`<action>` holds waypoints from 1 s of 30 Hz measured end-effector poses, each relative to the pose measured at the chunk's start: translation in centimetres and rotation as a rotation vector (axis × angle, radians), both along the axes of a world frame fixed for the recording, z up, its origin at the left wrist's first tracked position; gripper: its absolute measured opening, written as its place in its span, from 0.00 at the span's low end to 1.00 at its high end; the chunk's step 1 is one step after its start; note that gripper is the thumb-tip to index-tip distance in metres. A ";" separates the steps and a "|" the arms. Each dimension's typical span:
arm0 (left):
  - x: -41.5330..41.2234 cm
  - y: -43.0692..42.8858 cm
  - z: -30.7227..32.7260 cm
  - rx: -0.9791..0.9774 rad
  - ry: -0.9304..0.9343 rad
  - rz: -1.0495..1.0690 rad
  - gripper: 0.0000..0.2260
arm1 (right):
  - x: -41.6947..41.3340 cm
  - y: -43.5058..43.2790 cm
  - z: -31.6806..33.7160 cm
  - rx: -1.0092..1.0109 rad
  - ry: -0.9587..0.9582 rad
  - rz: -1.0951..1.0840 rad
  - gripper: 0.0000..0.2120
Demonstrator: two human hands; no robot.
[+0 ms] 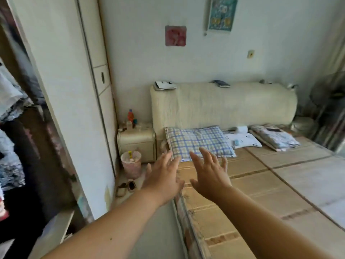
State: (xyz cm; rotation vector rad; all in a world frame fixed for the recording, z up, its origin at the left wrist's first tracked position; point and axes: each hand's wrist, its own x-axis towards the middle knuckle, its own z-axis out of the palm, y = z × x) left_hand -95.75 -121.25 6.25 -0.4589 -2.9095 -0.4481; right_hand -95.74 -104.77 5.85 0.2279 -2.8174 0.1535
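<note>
Both my arms stretch forward over the near left corner of a bed [261, 184] covered with a woven mat. My left hand [164, 176] and my right hand [209, 174] are held in the air with fingers spread and straight, holding nothing. Just beyond the fingertips lies a blue-and-yellow checked pillow [197, 141] at the head of the bed. The hands overlap its near edge in the view; whether they touch it I cannot tell.
A cream headboard [224, 105] carries books on top. Folded cloths [274, 139] lie right of the pillow. A bedside cabinet [137, 141] with bottles, a pink waste bin [131, 163] and slippers [127, 186] stand left of the bed. A white wardrobe [74, 90] lines the left.
</note>
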 end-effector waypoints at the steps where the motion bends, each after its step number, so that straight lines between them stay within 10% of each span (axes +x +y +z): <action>1: 2.0 0.9 -0.7 -0.007 -0.006 -0.055 0.33 | 3.0 0.9 -1.1 -0.016 -0.019 -0.056 0.38; 30: 61.7 31.5 -9.4 -0.084 -0.261 -1.073 0.28 | 83.0 25.5 -7.9 -0.212 -0.289 -1.059 0.26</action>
